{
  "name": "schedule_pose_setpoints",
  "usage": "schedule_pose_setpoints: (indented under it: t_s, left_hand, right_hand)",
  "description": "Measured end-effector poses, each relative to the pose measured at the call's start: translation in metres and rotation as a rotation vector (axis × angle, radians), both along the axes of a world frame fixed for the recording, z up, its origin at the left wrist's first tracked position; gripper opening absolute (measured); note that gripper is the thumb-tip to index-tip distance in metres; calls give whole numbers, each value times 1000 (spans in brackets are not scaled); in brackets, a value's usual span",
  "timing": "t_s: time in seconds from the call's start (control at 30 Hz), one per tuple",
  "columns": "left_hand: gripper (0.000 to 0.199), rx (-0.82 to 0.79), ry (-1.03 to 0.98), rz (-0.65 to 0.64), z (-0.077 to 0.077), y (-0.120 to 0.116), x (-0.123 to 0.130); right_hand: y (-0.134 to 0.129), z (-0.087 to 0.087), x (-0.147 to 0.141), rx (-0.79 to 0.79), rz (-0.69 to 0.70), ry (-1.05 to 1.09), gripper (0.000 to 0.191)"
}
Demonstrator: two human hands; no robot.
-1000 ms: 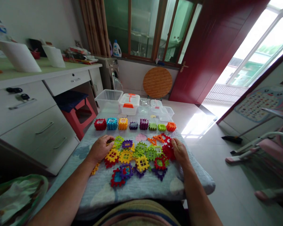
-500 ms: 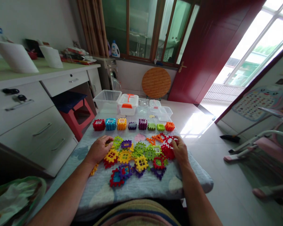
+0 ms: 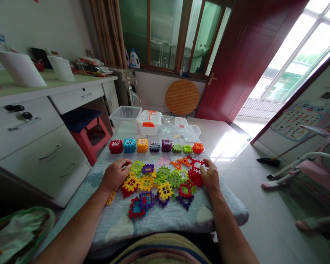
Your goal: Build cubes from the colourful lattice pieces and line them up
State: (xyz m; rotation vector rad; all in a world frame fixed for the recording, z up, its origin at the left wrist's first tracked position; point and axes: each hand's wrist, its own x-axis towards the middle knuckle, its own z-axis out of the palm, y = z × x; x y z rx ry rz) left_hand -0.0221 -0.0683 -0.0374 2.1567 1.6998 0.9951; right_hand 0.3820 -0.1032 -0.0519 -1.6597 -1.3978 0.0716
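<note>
On the left of a pile of plastic interlocking building tiles, my left hand (image 3: 115,176) rests with bent fingers, thumb and forefinger a little apart and nothing visible between them. Nearest to it are a lime green tile (image 3: 137,167) and a yellow tile (image 3: 130,183). My right hand (image 3: 209,176) lies at the pile's right edge, thumb and forefinger apart, beside the red tiles (image 3: 194,176); whether it touches them I cannot tell. Between the hands lie green tiles (image 3: 163,172), a purple tile (image 3: 146,200), another yellow tile (image 3: 165,190) and orange pieces (image 3: 184,161).
Behind the pile runs a row of assembled cubes, from a red cube (image 3: 116,146) to an orange cube (image 3: 198,147). Farther back are a clear bin (image 3: 125,119), a lidded box (image 3: 150,123) and smaller clear containers (image 3: 192,133). A cloth (image 3: 187,222) covers the table.
My left hand's fingertips have lifted slightly off the tiles at the left. My right thumb and forefinger have parted a little at the red tiles. The pile looks the same.
</note>
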Motion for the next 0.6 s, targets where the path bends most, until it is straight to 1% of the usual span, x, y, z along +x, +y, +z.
schedule_pose_setpoints:
  t_s: [0.13, 0.2, 0.27, 0.33, 0.4, 0.47, 0.53, 0.6]
  left_hand:
    - [25, 16, 4, 3, 0, 0, 0]
    - [25, 23, 3, 0, -2, 1, 0]
    - [25, 24, 1, -2, -3, 2, 0]
    - [25, 17, 2, 0, -3, 2, 0]
    - [25, 8, 1, 8, -3, 1, 0]
    - [24, 1, 3, 14, -3, 1, -1]
    - [25, -4, 8, 12, -2, 1, -1]
    - [25, -5, 12, 8, -3, 1, -1]
  right_hand:
    - [-3, 5, 0, 19, 12, -56, 27]
    - [-6, 11, -4, 27, 59, -93, 20]
    - [-9, 20, -12, 5, 164, -132, 16]
    - [-14, 28, -23, -62, 302, -175, 16]
    - [-19, 34, -34, -155, 422, -228, 24]
    - [-24, 38, -46, -241, 511, -279, 38]
    - [-28, 40, -55, -298, 570, -324, 53]
    - [-31, 41, -62, -325, 597, -367, 59]
